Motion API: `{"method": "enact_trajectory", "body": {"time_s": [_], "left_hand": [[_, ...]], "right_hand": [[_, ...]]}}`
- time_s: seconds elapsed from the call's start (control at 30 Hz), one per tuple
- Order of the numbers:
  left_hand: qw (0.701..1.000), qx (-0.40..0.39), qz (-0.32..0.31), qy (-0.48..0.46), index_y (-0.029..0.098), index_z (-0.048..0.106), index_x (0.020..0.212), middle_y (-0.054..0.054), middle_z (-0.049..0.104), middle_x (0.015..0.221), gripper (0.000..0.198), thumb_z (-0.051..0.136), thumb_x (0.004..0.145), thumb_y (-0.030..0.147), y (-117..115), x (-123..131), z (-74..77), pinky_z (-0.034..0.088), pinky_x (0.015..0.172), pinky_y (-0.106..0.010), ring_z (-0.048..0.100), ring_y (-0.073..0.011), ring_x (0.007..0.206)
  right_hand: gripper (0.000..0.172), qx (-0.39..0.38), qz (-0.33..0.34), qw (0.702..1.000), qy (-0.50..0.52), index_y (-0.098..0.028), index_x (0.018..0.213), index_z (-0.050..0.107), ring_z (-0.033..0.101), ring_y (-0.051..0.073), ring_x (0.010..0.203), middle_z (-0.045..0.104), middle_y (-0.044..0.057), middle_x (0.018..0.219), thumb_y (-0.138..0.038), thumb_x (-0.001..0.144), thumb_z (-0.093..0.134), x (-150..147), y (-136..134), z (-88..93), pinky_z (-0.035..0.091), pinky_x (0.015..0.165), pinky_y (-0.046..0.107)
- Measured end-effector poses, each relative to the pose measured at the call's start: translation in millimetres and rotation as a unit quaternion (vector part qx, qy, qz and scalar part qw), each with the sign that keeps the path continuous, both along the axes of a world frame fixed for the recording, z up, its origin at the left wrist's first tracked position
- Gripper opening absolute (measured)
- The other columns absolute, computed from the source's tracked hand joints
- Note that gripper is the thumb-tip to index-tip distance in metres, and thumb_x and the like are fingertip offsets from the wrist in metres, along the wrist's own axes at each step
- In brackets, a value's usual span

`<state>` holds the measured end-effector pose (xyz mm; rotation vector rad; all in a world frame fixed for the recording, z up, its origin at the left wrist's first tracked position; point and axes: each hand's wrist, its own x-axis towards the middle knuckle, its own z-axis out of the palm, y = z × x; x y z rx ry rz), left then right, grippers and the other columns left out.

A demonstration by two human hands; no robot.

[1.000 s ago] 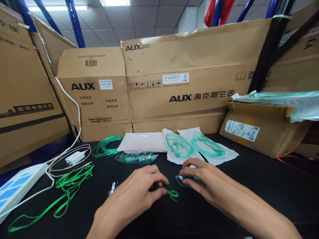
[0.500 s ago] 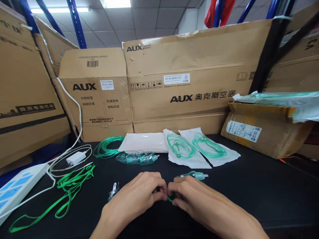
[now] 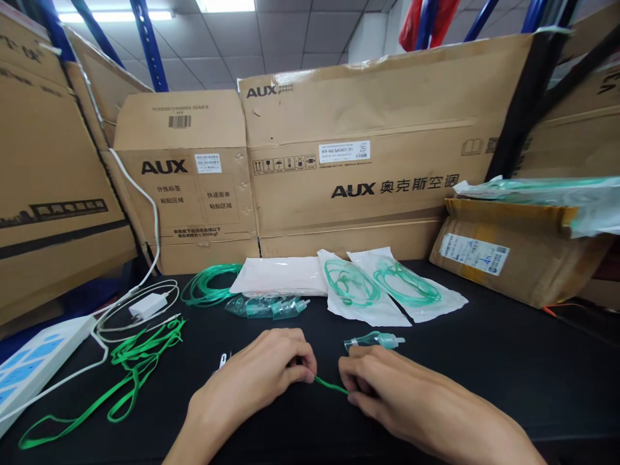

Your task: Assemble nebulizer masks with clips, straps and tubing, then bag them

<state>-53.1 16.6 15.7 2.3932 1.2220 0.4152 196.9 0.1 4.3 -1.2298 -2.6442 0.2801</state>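
Cord (image 3: pixel 331 385), green, strung between left hand (image 3: pixel 268 365) and right hand (image 3: pixel 387 378), fingers of each pinched onto it

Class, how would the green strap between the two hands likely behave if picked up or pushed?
The green strap is probably floppy: its narrow span curves slightly between the left hand and right hand. It's likely light, since it looks thin. Pushed endwise, it would probably buckle, with so little width to stiffen it.

A ceiling light (image 3: pixel 226 6) glares white overhead; the edges look stretched and soft.
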Motion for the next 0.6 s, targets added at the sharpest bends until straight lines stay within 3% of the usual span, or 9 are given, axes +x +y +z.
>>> {"method": "enact_trajectory", "body": {"time_s": [0.13,0.2,0.37,0.5,0.6], "left_hand": [[1.000,-0.010,0.005,0.001,0.028,0.072,0.093,0.004,0.065,0.104,0.009,0.066,0.095,0.022,-3.1,3.1,3.9,0.042,0.089,-0.026,0.062,-0.0179,0.103],[1.000,-0.013,0.001,-0.006,0.030,0.072,0.096,0.005,0.063,0.111,0.008,0.072,0.092,0.023,-6.9,7.1,6.6,0.042,0.091,-0.026,0.061,-0.0175,0.108],[1.000,-0.013,-0.018,-0.021,0.033,0.072,0.106,0.005,0.064,0.119,0.026,0.082,0.083,0.040,-14.4,17.7,6.9,0.043,0.093,-0.028,0.061,-0.0204,0.115],[0.999,0.005,-0.034,-0.023,0.031,0.073,0.106,0.003,0.069,0.111,0.012,0.067,0.097,0.035,-12.4,20.5,0.8,0.044,0.095,-0.029,0.063,-0.0201,0.110],[1.000,0.017,-0.022,-0.014,0.031,0.072,0.102,0.004,0.070,0.104,0.014,0.059,0.102,0.026,-10.0,17.2,-1.5,0.042,0.097,-0.027,0.063,-0.0176,0.106]], "right_hand": [[0.014,0.051,0.031,0.998,0.030,-0.027,0.103,0.060,0.066,0.021,0.112,0.067,0.003,0.118,-0.015,0.096,0.056,0.4,2.0,-3.6,0.051,0.092,0.031],[0.012,0.045,0.031,0.998,0.031,-0.026,0.103,0.060,0.067,0.020,0.106,0.067,0.003,0.115,-0.015,0.097,0.055,-1.4,2.3,-2.9,0.052,0.090,0.031],[0.011,0.040,0.026,0.998,0.044,-0.025,0.104,0.058,0.065,0.018,0.100,0.065,0.001,0.107,-0.016,0.100,0.054,-2.0,1.8,-1.5,0.051,0.088,0.031],[0.008,0.072,0.032,0.996,0.053,-0.023,0.099,0.058,0.067,0.019,0.096,0.066,0.002,0.103,-0.016,0.098,0.054,0.1,3.3,-8.7,0.053,0.085,0.032],[0.009,0.088,0.029,0.994,0.061,-0.024,0.101,0.058,0.068,0.021,0.105,0.067,0.005,0.111,-0.017,0.098,0.052,1.6,4.8,-13.3,0.054,0.090,0.033]]}}
